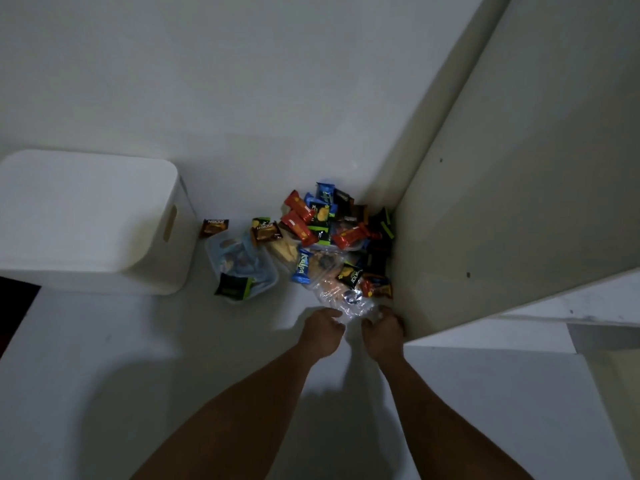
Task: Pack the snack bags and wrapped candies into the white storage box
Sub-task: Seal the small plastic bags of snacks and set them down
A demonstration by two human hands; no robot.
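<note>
Crinkled clear candy bag (341, 296), gripped by left hand (322, 332), right hand (382, 332) too

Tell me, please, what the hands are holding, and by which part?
The left hand and right hand both grip the clear bag by its near end.

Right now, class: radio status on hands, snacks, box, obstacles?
Left hand and right hand grip crinkled clear plastic bag. Colourful snack packets piled in corner, unpacked. White plastic storage box left; clear plastic tub between.
</note>
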